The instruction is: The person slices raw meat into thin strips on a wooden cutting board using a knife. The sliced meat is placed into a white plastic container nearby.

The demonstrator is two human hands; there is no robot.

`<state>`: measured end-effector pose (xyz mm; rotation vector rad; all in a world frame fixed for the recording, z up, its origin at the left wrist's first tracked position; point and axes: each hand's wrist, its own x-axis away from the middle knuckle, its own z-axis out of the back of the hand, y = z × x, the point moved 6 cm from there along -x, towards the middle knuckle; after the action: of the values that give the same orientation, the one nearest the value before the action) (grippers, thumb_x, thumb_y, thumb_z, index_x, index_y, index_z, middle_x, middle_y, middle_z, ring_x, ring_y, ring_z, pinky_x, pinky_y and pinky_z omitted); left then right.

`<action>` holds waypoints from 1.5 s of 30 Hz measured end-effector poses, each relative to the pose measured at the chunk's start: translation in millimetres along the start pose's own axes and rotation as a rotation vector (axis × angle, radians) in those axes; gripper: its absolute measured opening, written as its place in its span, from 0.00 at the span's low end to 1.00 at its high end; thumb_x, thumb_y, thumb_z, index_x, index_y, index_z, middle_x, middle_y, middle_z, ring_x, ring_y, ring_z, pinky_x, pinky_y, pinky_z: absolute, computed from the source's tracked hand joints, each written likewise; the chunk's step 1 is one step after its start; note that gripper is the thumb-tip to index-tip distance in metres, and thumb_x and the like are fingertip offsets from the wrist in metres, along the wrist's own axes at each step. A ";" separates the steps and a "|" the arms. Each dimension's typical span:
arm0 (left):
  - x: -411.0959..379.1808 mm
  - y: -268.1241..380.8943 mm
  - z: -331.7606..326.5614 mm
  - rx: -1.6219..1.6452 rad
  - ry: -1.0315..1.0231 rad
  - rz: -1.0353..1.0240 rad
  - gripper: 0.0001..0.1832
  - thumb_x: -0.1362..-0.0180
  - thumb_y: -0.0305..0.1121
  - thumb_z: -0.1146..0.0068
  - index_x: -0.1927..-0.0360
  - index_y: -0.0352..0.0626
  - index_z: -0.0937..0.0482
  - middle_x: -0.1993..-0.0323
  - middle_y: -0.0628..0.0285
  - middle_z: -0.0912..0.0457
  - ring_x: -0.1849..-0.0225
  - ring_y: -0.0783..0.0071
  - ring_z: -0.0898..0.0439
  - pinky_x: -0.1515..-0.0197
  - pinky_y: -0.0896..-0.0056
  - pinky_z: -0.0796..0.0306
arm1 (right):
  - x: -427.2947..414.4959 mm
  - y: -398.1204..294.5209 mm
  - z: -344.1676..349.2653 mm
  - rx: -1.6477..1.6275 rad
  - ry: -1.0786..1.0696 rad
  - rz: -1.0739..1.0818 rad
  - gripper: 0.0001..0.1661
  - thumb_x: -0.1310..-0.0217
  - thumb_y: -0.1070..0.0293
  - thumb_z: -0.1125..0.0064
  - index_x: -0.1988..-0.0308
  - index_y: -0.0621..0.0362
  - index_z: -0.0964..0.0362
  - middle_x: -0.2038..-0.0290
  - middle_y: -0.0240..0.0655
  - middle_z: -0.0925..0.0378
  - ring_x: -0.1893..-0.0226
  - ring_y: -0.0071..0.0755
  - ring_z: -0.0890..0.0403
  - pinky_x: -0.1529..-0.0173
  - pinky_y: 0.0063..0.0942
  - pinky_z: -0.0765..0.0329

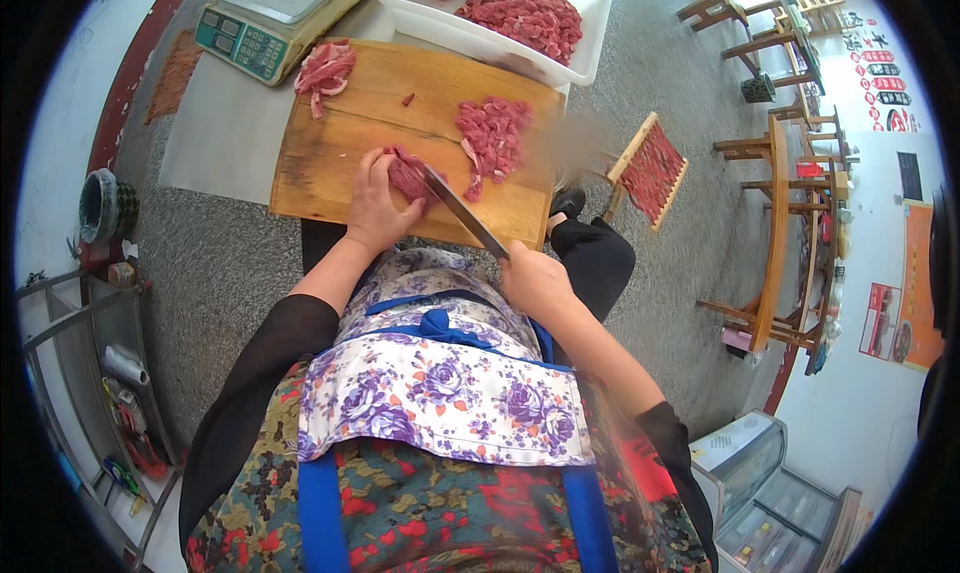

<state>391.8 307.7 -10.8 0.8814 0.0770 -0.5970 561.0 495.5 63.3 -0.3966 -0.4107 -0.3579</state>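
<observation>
My left hand (381, 201) presses a piece of raw red meat (409, 174) against the wooden cutting board (375, 126), fingers curled over its left side. In my right hand (536, 276) is the handle of a kitchen knife (469, 214). The blade slants up and left, its far end at the right side of the meat. Right of the knife lies a heap of diced meat (495, 134) with a paler strip along its lower left. Fatty meat strips (326, 71) rest at the board's far left corner, and a small scrap (408, 100) sits near the middle.
Behind the board stand a white plastic tub (480, 29) of cut meat and a digital scale (259, 36). A low stool with a woven red seat (651, 171) is on the floor to the right. Farther right are wooden benches (772, 235); a metal rack (97, 333) is at left.
</observation>
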 end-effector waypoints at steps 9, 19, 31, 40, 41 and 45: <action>18.4 4.0 4.9 -0.007 -0.041 -0.183 0.21 0.45 0.34 0.31 0.49 0.40 0.22 0.45 0.49 0.26 0.40 0.47 0.29 0.37 0.53 0.34 | 0.9 -29.0 3.7 -0.059 0.184 0.132 0.13 0.33 0.62 0.45 0.66 0.60 0.32 0.77 0.53 0.22 0.73 0.63 0.19 0.66 0.54 0.24; 12.4 15.6 -0.5 -0.008 -0.031 -0.296 0.12 0.43 0.31 0.35 0.54 0.44 0.17 0.51 0.58 0.19 0.45 0.52 0.23 0.42 0.57 0.28 | -23.8 -35.2 -12.2 0.046 0.056 0.167 0.13 0.32 0.62 0.47 0.65 0.61 0.31 0.77 0.53 0.21 0.73 0.62 0.18 0.66 0.54 0.22; 9.5 15.9 -2.8 0.019 -0.090 -0.227 0.13 0.45 0.29 0.37 0.55 0.44 0.17 0.52 0.56 0.19 0.47 0.53 0.22 0.44 0.56 0.28 | -69.1 -61.9 -10.7 0.032 -0.058 0.182 0.07 0.40 0.72 0.48 0.62 0.63 0.28 0.70 0.54 0.17 0.66 0.59 0.14 0.60 0.52 0.19; 7.6 23.9 -1.4 -0.025 -0.097 -0.259 0.15 0.51 0.27 0.37 0.57 0.44 0.19 0.54 0.54 0.19 0.51 0.49 0.23 0.46 0.55 0.28 | -88.6 -71.4 -26.6 -0.081 0.002 0.193 0.10 0.36 0.66 0.47 0.59 0.61 0.28 0.68 0.54 0.17 0.63 0.61 0.16 0.58 0.54 0.22; 5.5 21.2 -3.8 -0.025 -0.077 -0.251 0.14 0.52 0.26 0.37 0.59 0.44 0.19 0.55 0.54 0.20 0.52 0.49 0.23 0.46 0.55 0.28 | -81.4 -62.6 -24.2 -0.093 0.008 0.188 0.11 0.36 0.65 0.47 0.60 0.61 0.27 0.68 0.54 0.17 0.63 0.61 0.16 0.58 0.54 0.22; 8.3 1.2 -7.5 -0.037 -0.068 -0.182 0.10 0.54 0.23 0.40 0.66 0.42 0.23 0.61 0.53 0.22 0.56 0.47 0.25 0.50 0.53 0.28 | -42.5 -24.9 -21.8 -0.026 -0.003 0.147 0.12 0.35 0.64 0.46 0.62 0.62 0.27 0.69 0.55 0.18 0.64 0.63 0.16 0.58 0.55 0.23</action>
<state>400.7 310.0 -17.4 0.8222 0.1071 -0.7931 521.2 475.2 33.2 -0.4503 -0.3772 -0.2200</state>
